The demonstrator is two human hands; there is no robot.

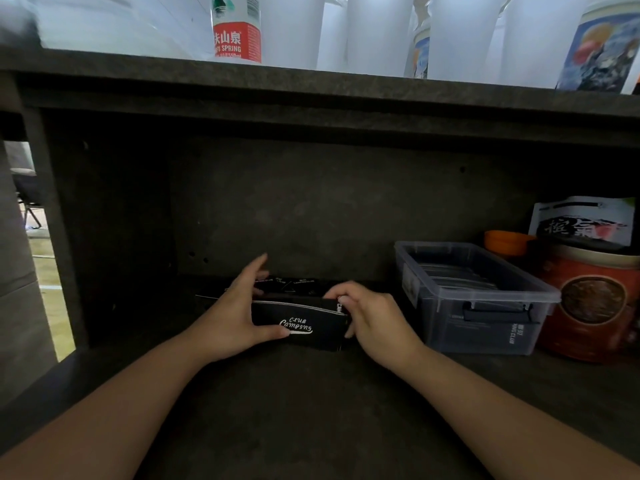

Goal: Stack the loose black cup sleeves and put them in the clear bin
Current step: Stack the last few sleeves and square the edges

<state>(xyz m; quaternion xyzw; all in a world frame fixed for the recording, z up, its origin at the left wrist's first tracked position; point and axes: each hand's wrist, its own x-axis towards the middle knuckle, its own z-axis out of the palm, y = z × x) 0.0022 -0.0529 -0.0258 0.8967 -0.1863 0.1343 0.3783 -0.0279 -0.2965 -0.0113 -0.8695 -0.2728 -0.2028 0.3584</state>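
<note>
Centrally, a stack of black cup sleeves (300, 323) sits on the dark shelf (311, 410), pinched between both hands: the left hand (235, 313) spread wide along its left end, the right hand (372, 320) curled tight on its right end. More sleeves (291, 284) lie just behind. One clear bin (478, 299) stands near, to the right, beside a red tin (595, 306).

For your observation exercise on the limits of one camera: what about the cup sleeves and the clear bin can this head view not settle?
- Number of sleeves in the held stack: both hands cover its ends.
- Loose sleeves behind: black on a dark shelf, partly hidden by the left hand; count unclear.
- Clear bin contents: dim through the walls, no count possible.
- Right hand grip: fingertips hidden behind the stack.
</note>
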